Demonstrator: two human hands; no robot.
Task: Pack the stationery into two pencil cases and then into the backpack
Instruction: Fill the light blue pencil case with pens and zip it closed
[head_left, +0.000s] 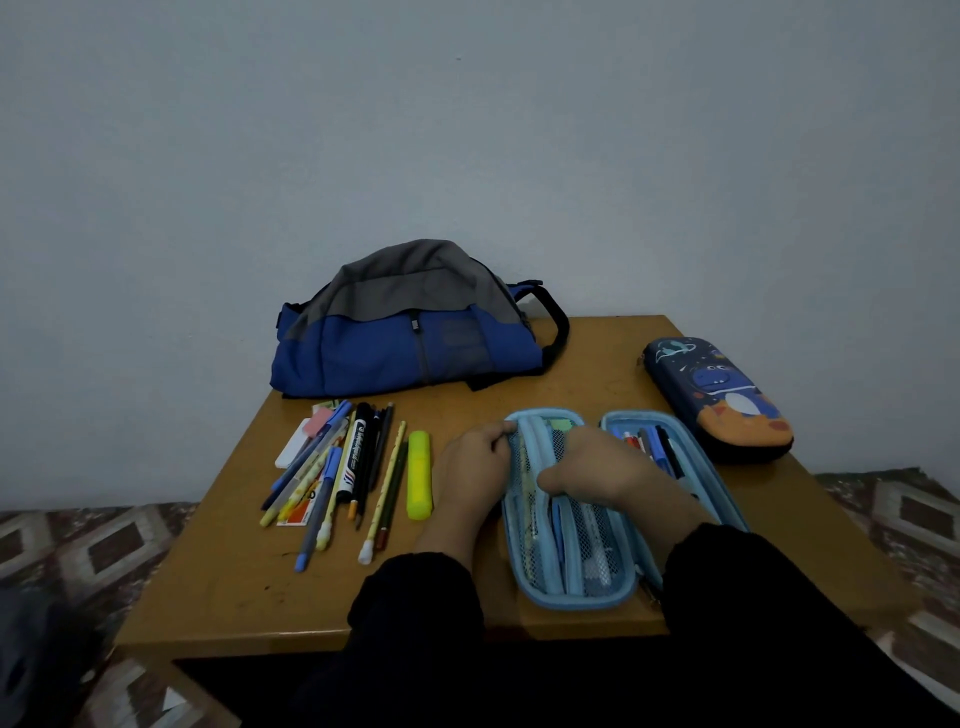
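A light blue pencil case is lying unzipped and spread flat in the lower centre-right of the frame, on a brown wooden table, its 2 halves side by side. The left hand is resting at the left edge of the left half, its fingers curling over the top of the mesh pocket and pinching the rim there. The right hand is lying across the middle of the case, thumb pointing left and pressing on the mesh; the fingers are reaching into the right half, but whether they are holding anything cannot be told. Pens are sitting in that right half, just beyond the right hand. Left of centre, a loose spread of pens and pencils is lying on the table, with a yellow highlighter at its right side, near the left hand, and a pink eraser at its upper left. A blue and grey backpack is sitting at the far edge of the table, upper centre. A dark blue dinosaur pencil case is lying zipped closed at the right, just beside the open case.
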